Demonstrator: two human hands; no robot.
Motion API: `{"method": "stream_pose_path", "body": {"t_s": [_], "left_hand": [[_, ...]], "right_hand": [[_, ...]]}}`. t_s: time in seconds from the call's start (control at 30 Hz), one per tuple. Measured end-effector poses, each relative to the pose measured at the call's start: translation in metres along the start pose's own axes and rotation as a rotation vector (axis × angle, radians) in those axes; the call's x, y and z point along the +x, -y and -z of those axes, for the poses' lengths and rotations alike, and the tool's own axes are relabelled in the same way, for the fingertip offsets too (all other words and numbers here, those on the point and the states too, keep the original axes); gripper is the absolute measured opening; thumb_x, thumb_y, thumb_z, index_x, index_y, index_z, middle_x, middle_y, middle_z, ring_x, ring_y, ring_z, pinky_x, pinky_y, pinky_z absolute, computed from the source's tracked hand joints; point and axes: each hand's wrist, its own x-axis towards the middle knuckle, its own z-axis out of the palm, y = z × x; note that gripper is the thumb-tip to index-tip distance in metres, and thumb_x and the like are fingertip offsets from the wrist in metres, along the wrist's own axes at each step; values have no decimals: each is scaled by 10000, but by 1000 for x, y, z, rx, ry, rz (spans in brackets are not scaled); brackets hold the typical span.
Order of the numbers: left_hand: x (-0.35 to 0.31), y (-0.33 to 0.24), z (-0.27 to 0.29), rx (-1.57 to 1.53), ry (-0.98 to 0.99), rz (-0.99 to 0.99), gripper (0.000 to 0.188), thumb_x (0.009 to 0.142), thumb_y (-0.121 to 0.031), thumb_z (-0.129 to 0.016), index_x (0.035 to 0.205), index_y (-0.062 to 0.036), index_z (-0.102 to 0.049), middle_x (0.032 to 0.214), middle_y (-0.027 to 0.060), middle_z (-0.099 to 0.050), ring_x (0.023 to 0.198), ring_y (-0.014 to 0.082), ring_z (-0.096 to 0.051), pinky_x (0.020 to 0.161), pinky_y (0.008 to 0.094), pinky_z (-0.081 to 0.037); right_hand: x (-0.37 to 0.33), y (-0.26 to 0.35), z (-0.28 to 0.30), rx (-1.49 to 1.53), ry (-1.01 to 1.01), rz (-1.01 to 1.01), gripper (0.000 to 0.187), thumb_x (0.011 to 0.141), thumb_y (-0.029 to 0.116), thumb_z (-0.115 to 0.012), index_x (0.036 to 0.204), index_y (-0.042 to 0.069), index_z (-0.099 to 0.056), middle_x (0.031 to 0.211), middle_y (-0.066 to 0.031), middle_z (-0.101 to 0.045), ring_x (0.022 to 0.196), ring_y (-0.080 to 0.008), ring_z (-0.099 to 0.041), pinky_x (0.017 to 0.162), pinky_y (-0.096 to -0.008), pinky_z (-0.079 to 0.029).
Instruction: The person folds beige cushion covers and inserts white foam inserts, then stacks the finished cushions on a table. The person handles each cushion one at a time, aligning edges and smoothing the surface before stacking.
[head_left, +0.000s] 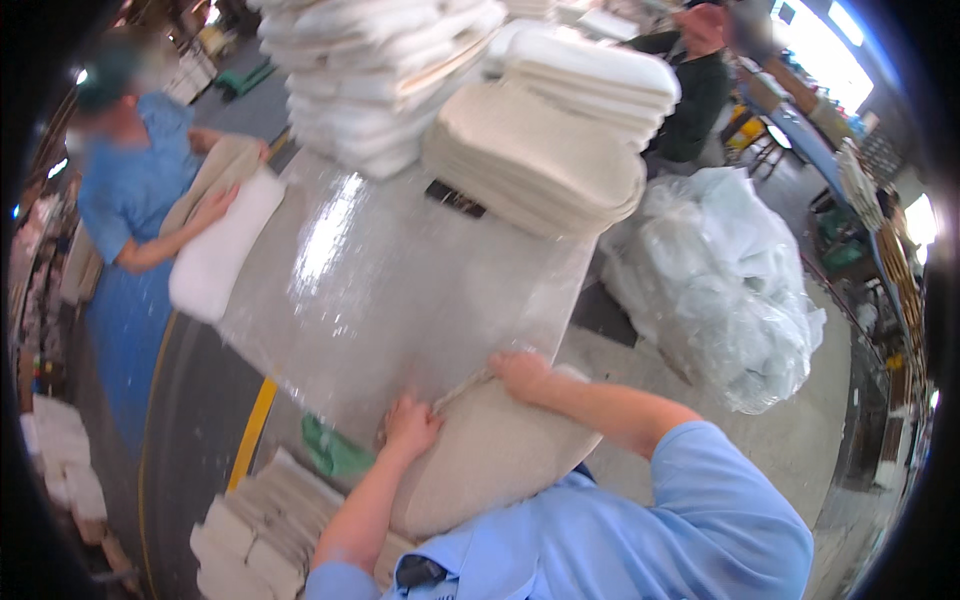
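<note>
A cushion in a beige fabric cover (pixel 500 455) leans between my body and the near edge of the table. My left hand (pixel 410 427) is closed on the cover's far edge, its fingers partly hidden and slightly blurred. Further right along the same edge, my right hand (pixel 520 377) grips the fabric with bent fingers. A small strip of white padding (pixel 573 374) shows beside my right wrist. Under and beyond my hands is the shiny, plastic-covered tabletop (pixel 400 280).
Beige cushions (pixel 540 160) and a tall white pile (pixel 375 80) stand at the table's far side. A co-worker (pixel 145 180) at left handles a white pad and beige cover; another person (pixel 695 85) stands behind. Right is a clear plastic bag (pixel 720 280); lower left, folded fabric (pixel 265 525).
</note>
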Motion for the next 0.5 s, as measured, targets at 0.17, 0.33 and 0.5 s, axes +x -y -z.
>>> {"method": "stream_pose_path", "body": {"t_s": [0.17, 0.33, 0.5], "left_hand": [[6, -9, 1, -332, -95, 116, 376, 1001, -403, -704, 1043, -32, -743, 977, 213, -749, 947, 435, -710, 875, 535, -552], [15, -8, 8, -192, 53, 11, 425, 1013, -457, -674, 1056, -41, -747, 1037, 223, -755, 1009, 441, -713, 863, 553, -543], [25, 0, -5, -114, -39, -20, 428, 1038, -488, -630, 1070, -82, -761, 1029, 201, -747, 1000, 439, -709, 851, 549, -547]], "right_hand": [[-4, 4, 22, 166, 51, -113, 302, 1007, 231, -636, 1269, 86, -676, 1162, -209, -753, 1115, -425, -729, 925, -535, -582], [-2, -4, 5, 226, -27, -29, 269, 1003, 277, -672, 1198, 97, -717, 1139, -187, -763, 1120, -399, -731, 954, -532, -574], [0, 1, 0, 315, -142, -42, 246, 1000, 258, -654, 1188, 115, -724, 1155, -157, -722, 1127, -390, -715, 940, -537, -572]]}}
